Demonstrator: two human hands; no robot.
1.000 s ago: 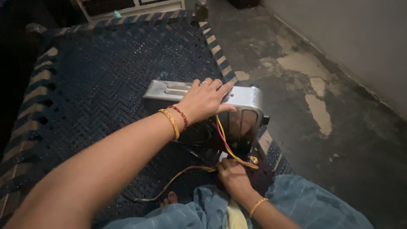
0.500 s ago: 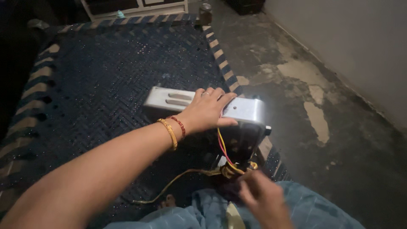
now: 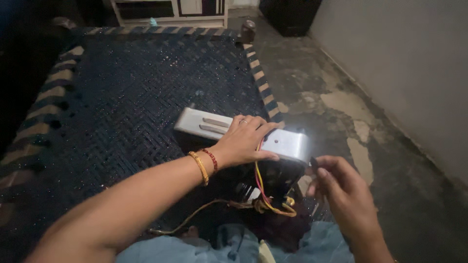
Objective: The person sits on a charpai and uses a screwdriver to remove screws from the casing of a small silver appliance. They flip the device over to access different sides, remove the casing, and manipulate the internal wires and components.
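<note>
Left grip: the person's left hand (image 3: 246,141) lies palm down, fingers spread flat, on top of a silver metal casing (image 3: 287,145). It presses rather than pinches; nothing is closed inside the hand.

Right grip: the right hand (image 3: 341,187) is raised just beside the casing's right end, thumb and forefinger pressed together on a small dark part (image 3: 313,161). It is too small and dim to name.

Thing in hand: the casing is a long, rounded metal housing lying at an angle on the woven bed, its far end slotted, its near end lit brightly. A dark body sits under it, hard to make out.

Wiring: red and yellow wires (image 3: 261,187) drop from under the left palm and loop below the housing; an orange lead (image 3: 195,219) trails toward the person's lap.

Wrist: a gold bangle (image 3: 200,167) and a red thread band sit on the left wrist.

Support: a dark blue woven cot (image 3: 122,92) with a striped tan and blue edge carries everything.

Around: bare, patchy concrete floor (image 3: 336,102) to the right, a plain wall beyond it, a white cabinet (image 3: 170,9) at the far end.

Doing this well, as I judge it: keep the left palm bearing down so the housing cannot rock on the springy weave, bring the pinched part in squarely, and keep the loose wires out from between part and metal.
</note>
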